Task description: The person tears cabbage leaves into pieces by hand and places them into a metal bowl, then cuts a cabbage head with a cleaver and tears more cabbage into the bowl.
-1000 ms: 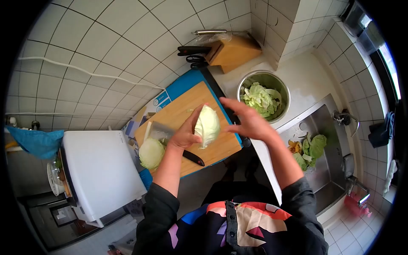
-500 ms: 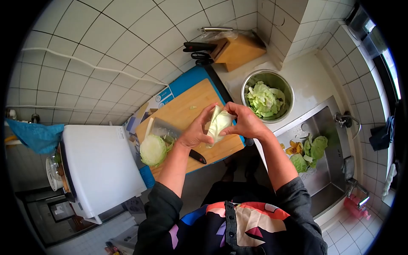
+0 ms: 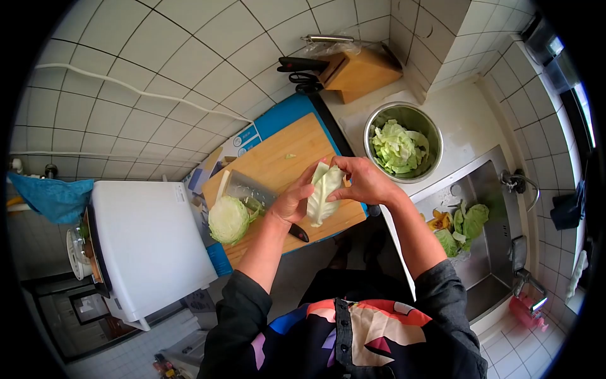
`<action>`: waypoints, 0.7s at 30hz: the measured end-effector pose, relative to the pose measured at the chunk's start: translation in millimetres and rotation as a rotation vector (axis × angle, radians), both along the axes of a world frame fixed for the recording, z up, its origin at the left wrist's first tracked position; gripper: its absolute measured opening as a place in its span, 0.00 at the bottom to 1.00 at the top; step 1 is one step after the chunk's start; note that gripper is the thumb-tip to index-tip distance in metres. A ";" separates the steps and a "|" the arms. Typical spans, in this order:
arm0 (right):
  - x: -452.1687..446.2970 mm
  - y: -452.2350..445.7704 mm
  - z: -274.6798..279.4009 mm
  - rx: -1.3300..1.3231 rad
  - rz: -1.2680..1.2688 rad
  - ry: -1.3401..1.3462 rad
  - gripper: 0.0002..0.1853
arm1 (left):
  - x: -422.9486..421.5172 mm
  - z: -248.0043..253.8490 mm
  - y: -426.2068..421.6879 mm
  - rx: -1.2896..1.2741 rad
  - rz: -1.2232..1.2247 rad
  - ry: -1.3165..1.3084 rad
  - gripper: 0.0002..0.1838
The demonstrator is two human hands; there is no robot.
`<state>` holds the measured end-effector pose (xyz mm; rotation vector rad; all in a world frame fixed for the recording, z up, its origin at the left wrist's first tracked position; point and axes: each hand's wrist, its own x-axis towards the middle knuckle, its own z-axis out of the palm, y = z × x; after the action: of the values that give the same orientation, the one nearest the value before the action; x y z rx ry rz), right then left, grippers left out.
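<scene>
Between my hands, above the cutting board (image 3: 297, 142), is a pale cabbage leaf (image 3: 325, 192). My left hand (image 3: 295, 197) grips its left side, and my right hand (image 3: 363, 183) pinches its right edge. A cut cabbage head (image 3: 228, 220) rests at the board's left end. Beside it lies a cleaver (image 3: 249, 188), its blade on the board and its black handle pointing toward me, partly hidden behind my left wrist. Torn cabbage leaves (image 3: 398, 146) fill part of a steel bowl (image 3: 437, 155) on the counter to the right.
A wooden knife block (image 3: 363, 72) with black-handled knives and scissors stands against the tiled wall. The steel sink (image 3: 486, 259) at right holds green outer leaves (image 3: 470, 221). A white appliance (image 3: 148, 246) is on the left. A faucet (image 3: 530, 284) rises beside the sink.
The leaf has turned and now shows more of its broad, ribbed face, hanging lower between my hands. My view has shifted slightly; the cabbage head, cleaver and bowl stay in place.
</scene>
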<state>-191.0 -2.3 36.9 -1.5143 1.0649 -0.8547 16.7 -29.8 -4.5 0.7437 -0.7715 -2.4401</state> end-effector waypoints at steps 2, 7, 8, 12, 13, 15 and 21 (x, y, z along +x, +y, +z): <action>0.2 0.4 -0.4 -0.041 0.006 0.029 0.23 | 2.6 -3.7 -0.8 -0.019 -0.004 -0.001 0.46; -2.1 6.8 -4.7 -0.171 0.038 0.107 0.20 | 4.7 -5.8 0.4 0.009 0.015 -0.019 0.43; -3.9 8.6 -5.6 -0.190 0.053 0.130 0.19 | 5.4 -7.4 0.7 -0.003 0.014 -0.023 0.42; -8.7 19.4 -9.3 -0.286 0.046 0.082 0.19 | 6.4 -13.9 3.7 -0.015 0.076 -0.058 0.40; -9.4 22.7 -10.5 -0.286 0.047 0.082 0.19 | 5.4 -12.7 4.8 -0.018 0.121 -0.071 0.40; -10.0 30.0 -14.8 -0.279 -0.002 0.084 0.16 | 5.8 -12.5 6.6 -0.017 0.164 -0.083 0.39; -7.2 45.6 -37.7 -0.410 -0.210 -0.051 0.12 | 6.5 -13.8 1.7 -0.122 0.437 -0.157 0.33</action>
<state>-198.2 43.2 -0.8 -1.7230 1.0674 -1.3134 23.2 -28.2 -18.3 0.9513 -0.7201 -1.9463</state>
